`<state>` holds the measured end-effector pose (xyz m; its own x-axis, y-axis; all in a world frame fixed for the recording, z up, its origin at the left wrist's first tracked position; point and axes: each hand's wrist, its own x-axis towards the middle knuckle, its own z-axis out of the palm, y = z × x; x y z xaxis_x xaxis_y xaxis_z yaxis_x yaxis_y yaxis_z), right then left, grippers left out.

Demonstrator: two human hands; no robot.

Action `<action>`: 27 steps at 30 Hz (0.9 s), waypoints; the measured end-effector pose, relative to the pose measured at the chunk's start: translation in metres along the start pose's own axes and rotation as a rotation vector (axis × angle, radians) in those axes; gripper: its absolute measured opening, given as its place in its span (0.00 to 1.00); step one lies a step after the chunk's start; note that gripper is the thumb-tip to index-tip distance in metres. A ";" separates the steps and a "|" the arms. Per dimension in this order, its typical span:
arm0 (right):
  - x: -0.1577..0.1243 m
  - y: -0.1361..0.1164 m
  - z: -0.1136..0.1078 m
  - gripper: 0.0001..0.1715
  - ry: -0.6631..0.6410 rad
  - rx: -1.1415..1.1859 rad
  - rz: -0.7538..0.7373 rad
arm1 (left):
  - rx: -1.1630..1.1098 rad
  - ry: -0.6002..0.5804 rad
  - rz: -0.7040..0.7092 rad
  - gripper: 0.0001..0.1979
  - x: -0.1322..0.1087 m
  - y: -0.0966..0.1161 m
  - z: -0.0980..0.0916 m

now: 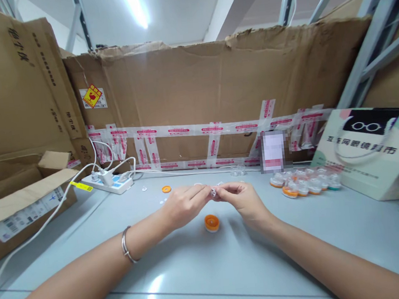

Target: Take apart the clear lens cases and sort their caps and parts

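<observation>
My left hand [185, 203] and my right hand [241, 197] meet above the grey table [196, 267], fingertips pinched together on a small clear plastic part [213, 193]. A silver bracelet sits on my left wrist. Just below the hands an orange round cap [212, 223] lies on the table. An orange ring [166, 189] and a few tiny white bits lie to the left of my left hand.
A cluster of several small round cases [303, 184] with orange, white and teal bases sits at the right. A printed box [372, 151] stands at the far right. A white power strip [109, 181] with cables lies at left, beside an open carton [21, 204]. A taped cardboard wall [215, 91] closes the back.
</observation>
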<state>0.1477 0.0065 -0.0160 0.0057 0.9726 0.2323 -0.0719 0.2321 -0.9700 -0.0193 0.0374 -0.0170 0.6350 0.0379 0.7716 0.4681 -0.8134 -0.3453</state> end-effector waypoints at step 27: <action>0.056 0.042 -0.053 0.09 0.100 -0.798 -0.104 | -0.568 0.057 -0.513 0.09 -0.006 -0.005 0.011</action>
<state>0.1981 0.0709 -0.0474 0.0655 0.9334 0.3529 0.6669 0.2221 -0.7113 -0.0185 0.0480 -0.0257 0.3836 0.4741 0.7925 0.2984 -0.8758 0.3794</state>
